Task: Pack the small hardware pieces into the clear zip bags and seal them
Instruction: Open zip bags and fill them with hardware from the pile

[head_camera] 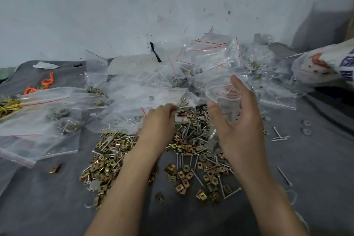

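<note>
Right now the right hand (239, 120) holds 1 clear zip bag (224, 99) up above the pile of small metal pieces (189, 143) on the grey cloth (57, 197). The left hand (159, 119) curls down at the pile; I cannot tell if it has any. It looks like filling time. Next, pieces must drop into the bag's top.
</note>
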A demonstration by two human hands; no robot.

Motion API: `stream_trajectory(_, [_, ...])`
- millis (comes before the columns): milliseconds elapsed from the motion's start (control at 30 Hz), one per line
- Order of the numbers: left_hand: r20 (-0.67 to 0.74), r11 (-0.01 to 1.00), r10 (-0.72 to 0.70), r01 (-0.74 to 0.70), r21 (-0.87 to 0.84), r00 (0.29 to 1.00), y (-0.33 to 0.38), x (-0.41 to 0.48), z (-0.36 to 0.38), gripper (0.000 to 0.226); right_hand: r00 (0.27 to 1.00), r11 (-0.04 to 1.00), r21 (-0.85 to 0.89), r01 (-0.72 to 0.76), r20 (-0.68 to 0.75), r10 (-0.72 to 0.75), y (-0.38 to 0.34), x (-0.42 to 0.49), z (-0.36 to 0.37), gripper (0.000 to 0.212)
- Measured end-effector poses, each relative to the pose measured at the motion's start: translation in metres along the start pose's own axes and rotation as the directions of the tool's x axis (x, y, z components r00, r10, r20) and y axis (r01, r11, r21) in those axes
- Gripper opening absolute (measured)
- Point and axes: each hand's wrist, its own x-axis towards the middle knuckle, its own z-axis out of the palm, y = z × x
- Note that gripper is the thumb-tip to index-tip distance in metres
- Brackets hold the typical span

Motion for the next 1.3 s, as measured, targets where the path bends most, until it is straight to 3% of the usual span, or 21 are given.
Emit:
stream_trajectory(300, [0.004,0.966,0.015,-0.016,0.257,1.000,0.009,0.026,0.031,0.046,0.998,0.999,0.018,-0.043,-0.052,0.044,0.014,0.006,-0.028,0.061])
stream_trajectory(467, [0.164,0.938,0.026,-0.081,0.338,0.986,0.009,0.063,0.023,0.057,0.995,0.998,0.042,-0.052,-0.082,0.055,0.015,0.011,-0.032,0.063])
stream_trajectory(533, [0.165,0.960,0.003,-0.049,0.275,0.986,0.010,0.074,0.020,0.054,0.996,0.997,0.048,-0.059,-0.070,0.062,0.015,0.011,-0.031,0.062])
stream_trajectory(633, [0.054,0.985,-0.027,0.018,0.169,0.998,0.009,0.085,0.016,0.052,0.996,0.998,0.046,-0.046,-0.074,0.049,0.015,0.010,-0.031,0.061])
stream_trajectory(800, [0.344,0.889,-0.016,-0.144,0.434,0.939,0.006,0.097,0.025,0.035,0.995,0.998,0.052,-0.045,-0.091,0.050,0.014,0.011,-0.030,0.061])
stream_trajectory(1000, [0.307,0.851,-0.018,-0.146,0.504,0.952,0.003,0.100,0.032,0.025,0.996,0.999,0.031,-0.042,-0.074,0.044,0.011,0.012,-0.025,0.063])
stream_trajectory(1067, [0.248,0.901,0.029,-0.133,0.413,0.968,0.006,0.094,0.028,0.020,0.996,0.999,0.022,-0.049,-0.072,0.050,0.009,0.012,-0.024,0.062])
stream_trajectory(1100, [0.195,0.952,0.046,-0.102,0.288,0.980,0.007,0.089,0.023,0.021,0.996,0.999,0.012,-0.050,-0.072,0.051,0.008,0.012,-0.023,0.061])
stream_trajectory(1167, [0.088,0.991,0.009,0.002,-0.132,0.996,0.012,0.072,0.011,0.019,0.997,0.999,-0.006,-0.051,-0.062,0.051,0.005,0.011,-0.021,0.061])
stream_trajectory(1233, [0.089,0.808,-0.072,0.111,-0.578,0.993,0.019,0.049,-0.006,0.015,0.998,0.999,-0.012,-0.045,-0.038,0.045,0.003,0.009,-0.017,0.061])
stream_trajectory(1300, [0.202,0.515,-0.115,0.232,-0.825,0.973,0.024,0.023,-0.019,0.016,0.999,0.998,-0.019,-0.052,-0.007,0.052,0.001,0.006,-0.013,0.062])
